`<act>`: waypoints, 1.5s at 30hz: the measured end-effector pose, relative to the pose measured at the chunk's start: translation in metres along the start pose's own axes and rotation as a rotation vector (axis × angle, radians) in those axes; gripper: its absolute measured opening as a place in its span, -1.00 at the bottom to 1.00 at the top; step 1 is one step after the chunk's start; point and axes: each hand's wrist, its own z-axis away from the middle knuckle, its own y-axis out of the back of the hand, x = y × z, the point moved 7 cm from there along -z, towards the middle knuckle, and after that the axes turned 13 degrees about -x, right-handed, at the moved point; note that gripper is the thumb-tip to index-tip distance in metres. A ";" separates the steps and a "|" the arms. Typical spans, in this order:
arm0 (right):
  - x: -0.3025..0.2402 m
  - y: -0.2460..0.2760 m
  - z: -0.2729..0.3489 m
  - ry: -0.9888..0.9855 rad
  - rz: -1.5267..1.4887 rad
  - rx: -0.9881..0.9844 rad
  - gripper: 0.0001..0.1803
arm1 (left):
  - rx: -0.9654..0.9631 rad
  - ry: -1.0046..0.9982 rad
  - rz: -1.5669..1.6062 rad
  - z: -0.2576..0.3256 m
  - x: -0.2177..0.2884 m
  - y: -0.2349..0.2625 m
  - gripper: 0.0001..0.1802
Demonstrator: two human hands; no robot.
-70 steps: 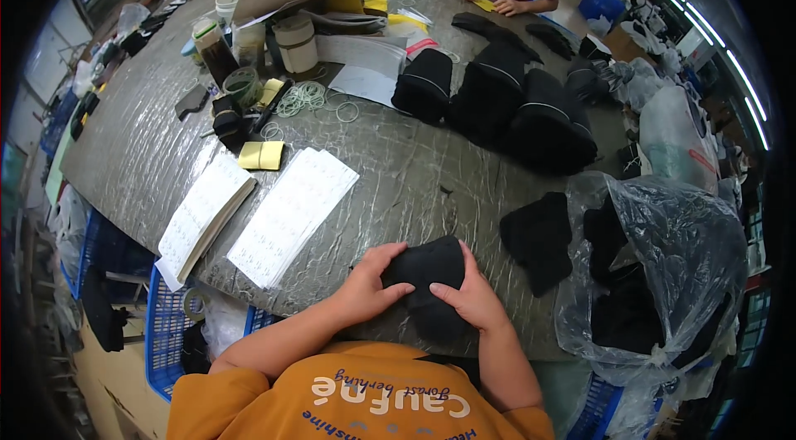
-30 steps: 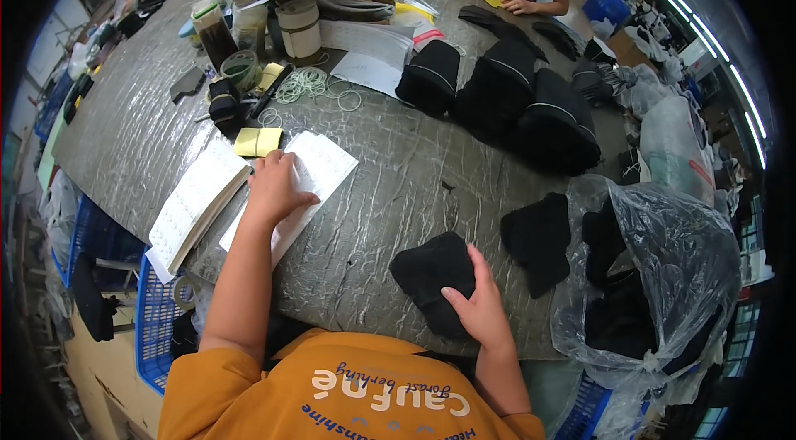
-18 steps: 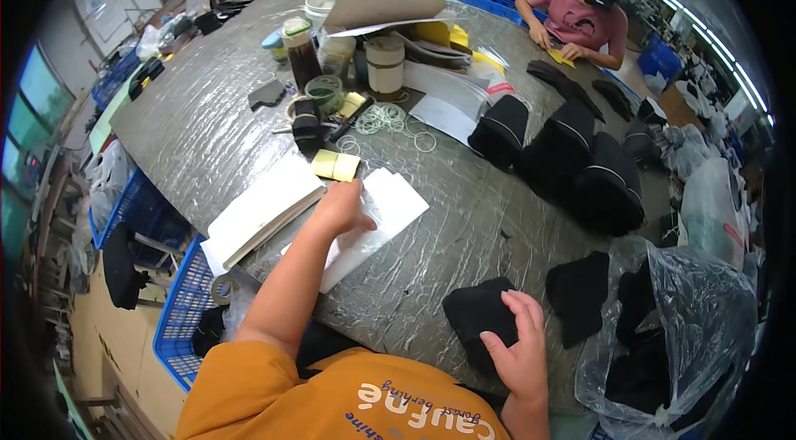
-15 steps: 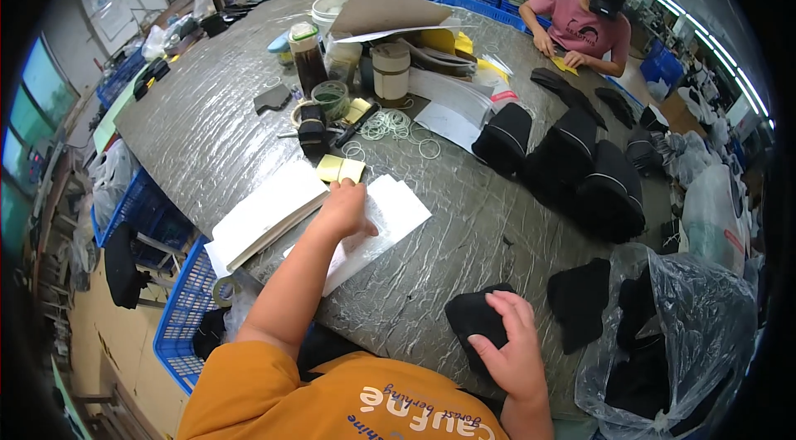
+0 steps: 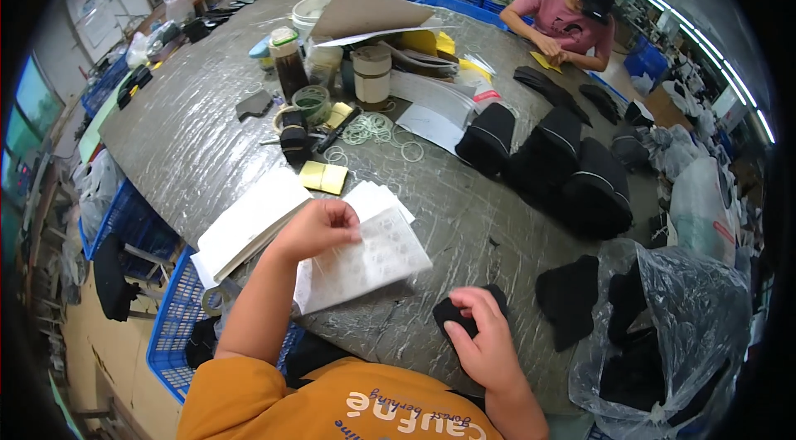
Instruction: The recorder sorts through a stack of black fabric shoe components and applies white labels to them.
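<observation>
My left hand (image 5: 319, 228) is closed in a pinch on the upper edge of a thin, pale sheet with a faint printed pattern (image 5: 373, 264). That sheet lies tilted over several white sheets (image 5: 377, 199). Just beyond the hand is a pad of yellow slips (image 5: 323, 178), and beside its wrist a thick stack of white paper (image 5: 249, 220). Nearer the table's front edge, my right hand (image 5: 485, 336) has thumb and curled fingers on a black fabric piece (image 5: 495, 299), gripping it. Part of this piece is hidden under the fingers.
Black fabric piece (image 5: 568, 295) and a clear plastic bag of black pieces (image 5: 663, 324) lie at right. Black padded items (image 5: 560, 150) stand beyond. Jars (image 5: 288, 67), rubber bands (image 5: 369, 126) and papers crowd the middle. A blue basket (image 5: 170, 340) sits lower left. Two co-workers work at the far side.
My left hand has drawn back from the yellow pad and lifted the patterned sheet toward me. My right fingers have curled in on the black fabric piece. The view has shifted slightly.
</observation>
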 end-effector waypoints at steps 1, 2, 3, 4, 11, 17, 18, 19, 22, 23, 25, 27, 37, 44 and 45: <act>0.001 -0.003 -0.003 -0.010 0.003 0.005 -0.54 | -0.011 0.000 0.004 0.005 0.007 -0.010 -0.90; 0.004 -0.004 -0.005 -0.022 -0.130 0.071 -0.54 | -0.049 0.027 -0.018 0.009 0.013 -0.021 -0.90; 0.010 -0.004 -0.004 -0.031 -0.260 0.137 -0.54 | -0.085 0.052 -0.041 0.012 0.015 -0.032 -0.90; 0.023 -0.012 -0.006 -0.061 -0.430 0.101 -0.53 | -0.112 0.002 -0.006 0.012 0.016 -0.041 -0.94; 0.030 -0.017 0.000 -0.129 -0.354 0.044 -0.60 | 0.194 0.099 -0.244 0.000 0.009 0.028 -0.95; 0.035 -0.024 0.005 -0.183 -0.359 -0.004 -0.69 | 0.288 0.020 -0.168 0.012 0.012 0.034 -0.91; 0.029 -0.020 0.002 -0.116 -0.314 0.052 -0.69 | 0.226 -0.010 -0.041 0.020 0.015 0.023 -0.91; 0.025 -0.014 0.001 -0.059 -0.259 0.117 -0.68 | 0.154 -0.029 0.062 0.022 0.019 0.008 -0.93; 0.024 -0.016 -0.005 -0.013 -0.533 0.222 -0.73 | -0.061 -0.039 0.104 0.023 0.023 -0.034 -0.94; 0.026 -0.015 -0.005 -0.024 -0.530 0.229 -0.73 | -0.109 -0.024 0.096 0.022 0.021 -0.045 -0.94; 0.035 -0.028 -0.006 -0.081 -0.855 0.101 -0.78 | -0.177 0.024 0.083 0.017 0.019 -0.063 -0.91; 0.038 -0.031 -0.004 -0.084 -0.865 0.099 -0.81 | -0.146 -0.082 0.133 0.012 0.030 -0.078 -0.88; 0.022 -0.019 0.006 0.015 -0.386 0.166 -0.74 | -0.422 0.056 -0.192 -0.016 0.013 -0.139 -0.66; 0.007 -0.010 0.022 0.176 0.005 0.235 -0.79 | -0.271 0.200 -0.015 -0.015 -0.004 -0.139 -0.69; 0.006 -0.011 0.023 0.174 0.004 0.235 -0.79 | -0.271 0.201 -0.013 -0.015 -0.007 -0.139 -0.69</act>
